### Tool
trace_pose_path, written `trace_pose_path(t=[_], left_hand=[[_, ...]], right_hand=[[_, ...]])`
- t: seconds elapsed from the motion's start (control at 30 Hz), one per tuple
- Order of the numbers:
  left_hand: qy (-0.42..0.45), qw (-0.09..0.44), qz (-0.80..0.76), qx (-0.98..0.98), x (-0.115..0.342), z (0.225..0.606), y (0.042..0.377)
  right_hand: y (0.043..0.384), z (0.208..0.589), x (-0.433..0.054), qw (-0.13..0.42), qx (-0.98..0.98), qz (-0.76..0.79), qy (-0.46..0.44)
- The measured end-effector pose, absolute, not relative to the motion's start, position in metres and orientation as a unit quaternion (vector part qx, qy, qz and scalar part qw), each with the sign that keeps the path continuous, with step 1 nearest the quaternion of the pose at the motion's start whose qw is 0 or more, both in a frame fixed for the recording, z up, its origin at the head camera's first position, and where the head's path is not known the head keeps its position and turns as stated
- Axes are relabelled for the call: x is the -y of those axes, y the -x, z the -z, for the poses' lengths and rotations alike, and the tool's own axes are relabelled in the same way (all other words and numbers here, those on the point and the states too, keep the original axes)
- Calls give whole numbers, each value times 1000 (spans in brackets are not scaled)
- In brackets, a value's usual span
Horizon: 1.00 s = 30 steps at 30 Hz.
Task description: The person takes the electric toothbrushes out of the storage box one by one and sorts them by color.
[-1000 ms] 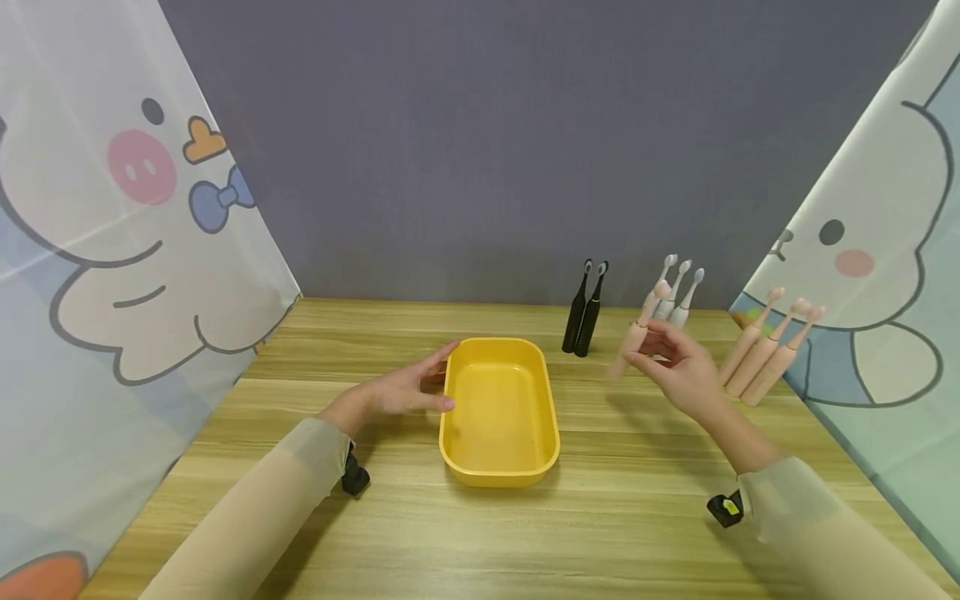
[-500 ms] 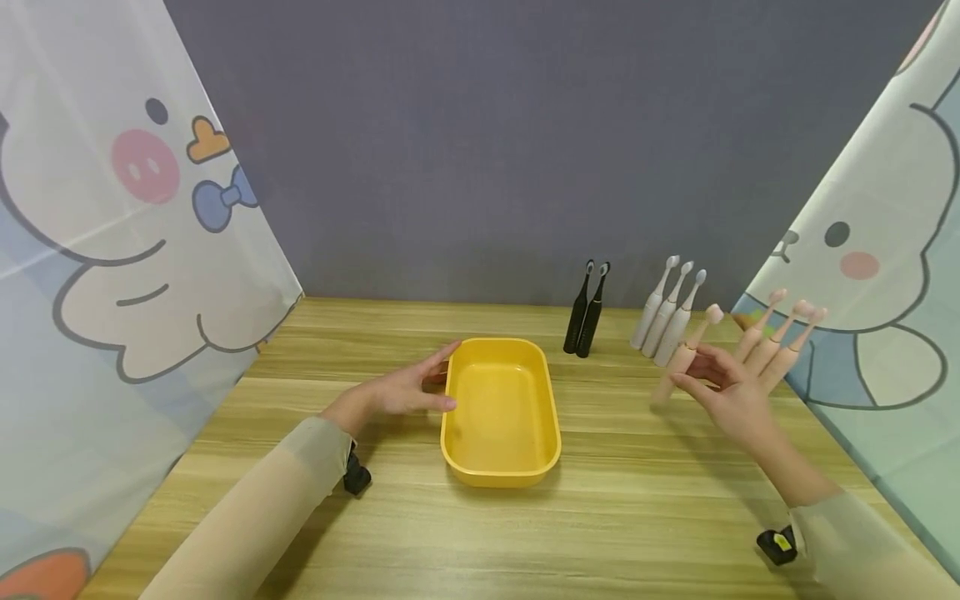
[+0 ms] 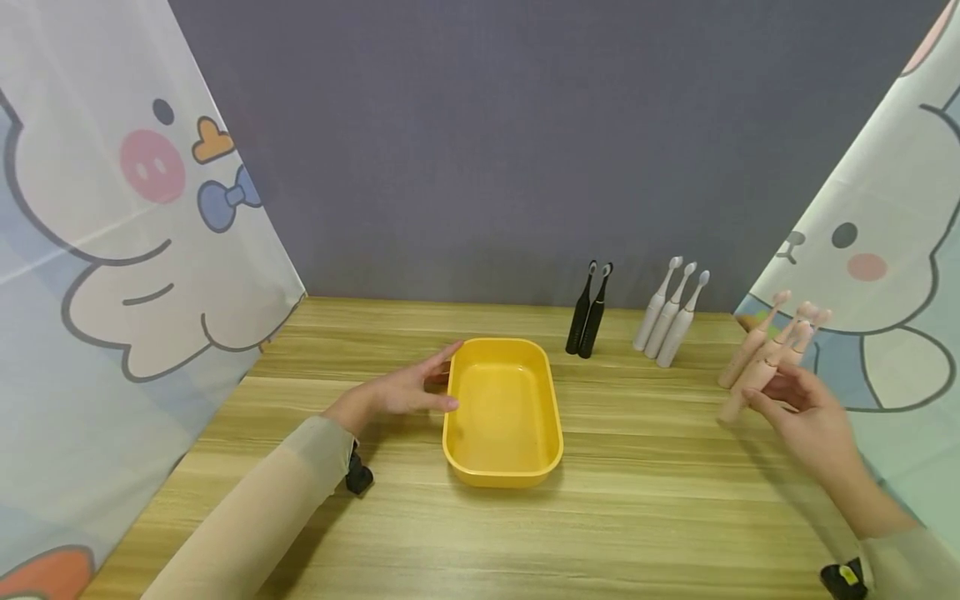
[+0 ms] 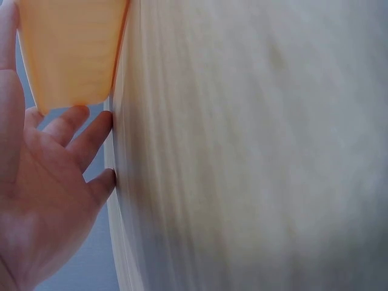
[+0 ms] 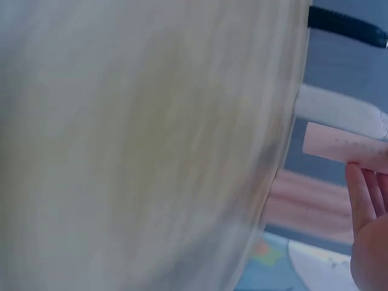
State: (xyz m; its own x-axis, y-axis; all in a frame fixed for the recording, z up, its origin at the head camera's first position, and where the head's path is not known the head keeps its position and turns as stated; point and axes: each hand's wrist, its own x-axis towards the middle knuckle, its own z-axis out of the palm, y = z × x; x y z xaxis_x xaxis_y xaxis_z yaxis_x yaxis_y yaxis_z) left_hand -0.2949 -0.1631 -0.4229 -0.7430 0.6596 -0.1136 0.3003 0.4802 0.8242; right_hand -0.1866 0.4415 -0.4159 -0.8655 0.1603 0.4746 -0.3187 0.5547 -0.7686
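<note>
My left hand (image 3: 397, 392) rests against the left side of a yellow tray (image 3: 501, 417), thumb tip at its rim. In the left wrist view its fingers lie fairly straight against the tray's outer wall (image 4: 73, 57). At the far right, my right hand (image 3: 813, 421) pinches a pink electric toothbrush (image 3: 752, 385) by its handle, brush head up and tilted to the right. Held in front of several standing pink toothbrushes (image 3: 742, 358), it partly hides them. The right wrist view has the held handle (image 5: 333, 143) between fingers and thumb, its bottom end free.
Two black electric toothbrushes (image 3: 585, 323) stand side by side near the back of the wooden table (image 3: 420, 533). To their right are three white ones (image 3: 666, 325). A grey panel (image 3: 480, 167) rises behind, with printed cloths at both sides.
My right hand has carried the pink toothbrush rightward, from before the white toothbrushes to the pink group. The left hand stays at the tray.
</note>
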Motion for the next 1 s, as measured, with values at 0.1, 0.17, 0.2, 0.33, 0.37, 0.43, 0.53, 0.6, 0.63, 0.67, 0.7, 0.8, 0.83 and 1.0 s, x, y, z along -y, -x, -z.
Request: trace_pose_path(t=[0.1,0.17,0.2,0.33,0.37,0.43,0.53,0.6,0.63,0.67,0.7,0.8,0.83,1.0], left_hand=[[-290,213,-421,-833,163,424,296],[-290,213,-422,-832,163,424,296],[-291,213,-423,-831,163,424,296],[-291,216,-425,-830,164,424,296],[-290,216,-425,-829,164,424,296],[-291,217,-425,-829,164,424,296],[-293,216,-424,-829,163,424,296],[-295,215,-425,-829,163,425,296],[-296,214,-424,-829,163,425,296],[-296,214,-424,-829,163,425,296],[-297,214,-423,-829,163,425,296],[-297,214,-423,-829,163,425,296],[-297,214,-423,-829,164,425,296],[-297,214,-423,-829,164,425,296]], right_hand=[[182,417,-455,271,847,-457,-23],[180,416,-463,277,852,-445,-6],[179,416,-466,276,854,-441,4],[176,416,-478,261,864,-428,38],[176,417,-481,257,867,-425,44],[177,418,-485,254,871,-418,53],[179,419,-490,246,877,-407,65],[180,418,-492,237,884,-396,74],[181,418,-493,232,887,-392,77],[182,418,-494,228,890,-388,77],[182,418,-495,225,892,-386,77],[185,419,-498,222,894,-383,68],[185,419,-499,222,895,-381,63],[191,420,-502,221,903,-364,55]])
